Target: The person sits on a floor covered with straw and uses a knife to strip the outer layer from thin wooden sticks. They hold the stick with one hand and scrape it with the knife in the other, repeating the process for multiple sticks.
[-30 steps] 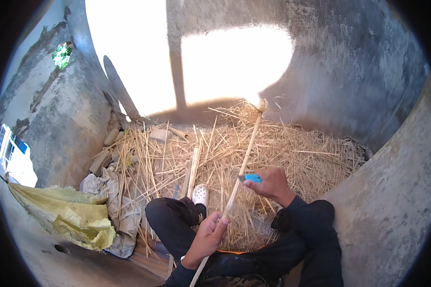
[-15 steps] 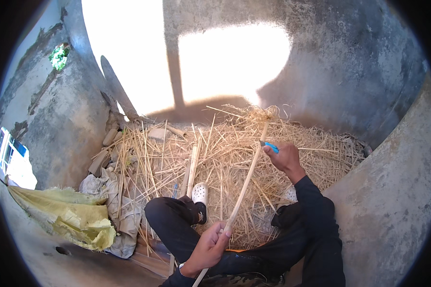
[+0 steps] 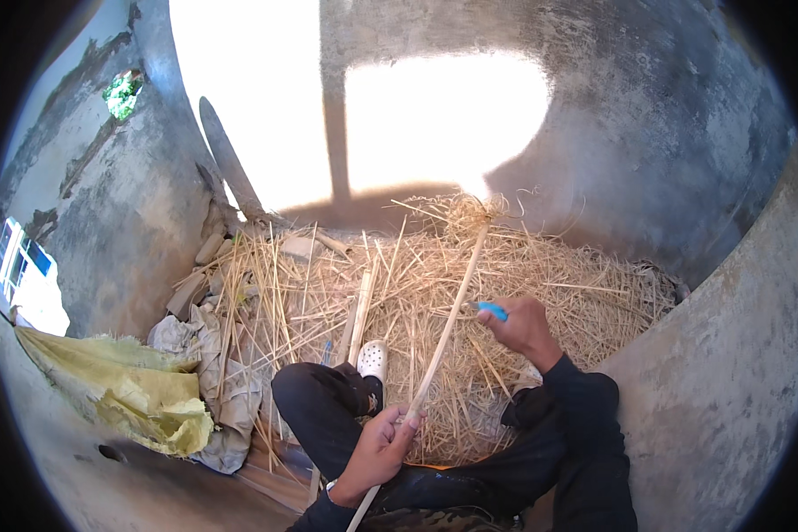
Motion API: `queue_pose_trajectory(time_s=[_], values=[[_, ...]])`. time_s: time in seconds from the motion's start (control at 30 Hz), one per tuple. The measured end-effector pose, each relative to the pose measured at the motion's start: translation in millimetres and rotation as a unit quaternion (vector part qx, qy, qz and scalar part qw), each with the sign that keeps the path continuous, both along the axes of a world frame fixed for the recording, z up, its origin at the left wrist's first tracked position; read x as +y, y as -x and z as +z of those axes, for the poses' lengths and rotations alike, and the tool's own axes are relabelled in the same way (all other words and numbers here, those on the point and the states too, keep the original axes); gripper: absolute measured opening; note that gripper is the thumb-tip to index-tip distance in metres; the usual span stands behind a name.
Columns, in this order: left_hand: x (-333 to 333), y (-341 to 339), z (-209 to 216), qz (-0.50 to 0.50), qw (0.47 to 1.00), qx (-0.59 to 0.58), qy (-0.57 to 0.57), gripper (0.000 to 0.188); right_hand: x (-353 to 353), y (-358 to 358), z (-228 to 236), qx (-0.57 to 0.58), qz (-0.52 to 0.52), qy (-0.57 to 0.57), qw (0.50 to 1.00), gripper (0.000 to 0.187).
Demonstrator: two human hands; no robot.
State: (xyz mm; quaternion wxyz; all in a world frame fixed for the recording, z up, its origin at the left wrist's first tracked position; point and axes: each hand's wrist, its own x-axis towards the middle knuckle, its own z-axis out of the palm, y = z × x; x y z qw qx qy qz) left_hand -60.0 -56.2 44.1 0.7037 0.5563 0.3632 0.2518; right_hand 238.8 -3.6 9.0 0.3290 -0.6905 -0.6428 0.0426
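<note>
My left hand (image 3: 377, 446) is closed around the lower part of a long pale stick (image 3: 457, 306) that slants up and away over a heap of straw. My right hand (image 3: 523, 326) grips a small tool with a blue handle (image 3: 492, 309) and rests it against the middle of the stick. The stick's far end lies in the straw near the wall. My legs in dark trousers are folded below, with one white clog (image 3: 372, 361) showing beside the stick.
A pile of straw (image 3: 594, 293) fills the corner between grey concrete walls (image 3: 683, 133). Crumpled grey sacks (image 3: 217, 390) and a yellow woven sack (image 3: 124, 390) lie at the left. A second pale stick (image 3: 361, 315) lies in the straw. A plank (image 3: 226, 160) leans on the left wall.
My right hand with the blue-handled tool slid up the stick toward its far end, then came back down to its middle. My left hand kept its hold low on the stick.
</note>
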Motion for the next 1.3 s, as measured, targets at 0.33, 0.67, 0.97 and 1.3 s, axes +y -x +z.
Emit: queue_pose_trajectory(time_s=[0.33,0.67,0.97,1.3], values=[[9.0,-8.7,7.7,-0.011,1.0,0.009,-0.004,0.026,-19.0,36.8,-0.9,-0.024,0.047,-0.016,0.998,0.065],[-3.4,-13.2,9.8,-0.008,0.998,0.034,-0.055,0.024,-14.5,31.5,-1.7,-0.031,0.038,-0.042,0.998,0.066],[3.7,-11.6,14.2,0.0,0.997,0.042,-0.072,0.024,-28.0,53.3,-7.3,-0.08,0.116,-0.061,0.988,0.069],[-9.9,-11.8,16.4,-0.034,0.989,0.09,-0.114,0.025,4.8,-9.0,-3.5,-0.036,-0.07,-0.033,0.996,0.07]])
